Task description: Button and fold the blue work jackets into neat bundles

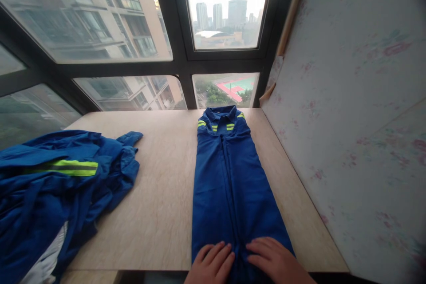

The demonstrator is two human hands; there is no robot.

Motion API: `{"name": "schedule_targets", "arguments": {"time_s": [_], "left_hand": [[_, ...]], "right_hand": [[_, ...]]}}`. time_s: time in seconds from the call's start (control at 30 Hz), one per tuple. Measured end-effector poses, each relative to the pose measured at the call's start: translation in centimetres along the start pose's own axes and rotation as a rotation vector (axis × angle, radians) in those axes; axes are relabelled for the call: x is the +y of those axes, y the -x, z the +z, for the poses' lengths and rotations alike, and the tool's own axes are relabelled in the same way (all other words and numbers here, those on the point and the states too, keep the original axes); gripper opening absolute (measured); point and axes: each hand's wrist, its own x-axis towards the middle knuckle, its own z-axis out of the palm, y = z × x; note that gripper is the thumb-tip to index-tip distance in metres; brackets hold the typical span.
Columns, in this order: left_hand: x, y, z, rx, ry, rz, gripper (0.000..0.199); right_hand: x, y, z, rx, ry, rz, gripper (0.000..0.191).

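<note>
From where I stand, the pale table (163,177) takes up most of the lower half of the frame, and it makes a good flat bed for this work. At the lower left, a second blue garment (66,199) lies rumpled, well apart from the jacket and best left there, so the cloth in hand has room on both sides.

The folded blue jacket (213,186) lies right of centre, running from beneath the window down to the bottom edge of the frame. Its two long sides are turned in, and their edges meet along a dark line (226,164) down the middle. To my eye, the step now is pressing and lining up those edges. I'd do it with light, even pressure, stroking outward from the line, since a hard pull would likely skew one side.

Both hands are palm down at the lower centre, fingers extended and slightly parted. The left hand (214,262) rests on the left panel, the right hand (276,258) on the right, with the line between them. Neither seems to pinch any cloth; I can't make out the thumbs well.

At the top, the collar (229,112) sits fairly square, and its yellow strips (230,127) look like a handy guide for keeping both sides even.
</note>
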Motion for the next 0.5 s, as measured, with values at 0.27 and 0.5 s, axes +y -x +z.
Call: {"name": "schedule_targets", "arguments": {"time_s": [0.27,0.5], "left_hand": [[-9.1,-11.7,-0.3,-0.115,0.109,-0.331,0.041],[-14.8,-16.0,7.0,-0.216,-0.063,-0.440,0.060]], "right_hand": [[9.2,-13.6,-3.0,0.319,-0.042,0.221,0.039],[17.4,-22.1,-0.1,0.186,0.112,0.309,0.050]]}}
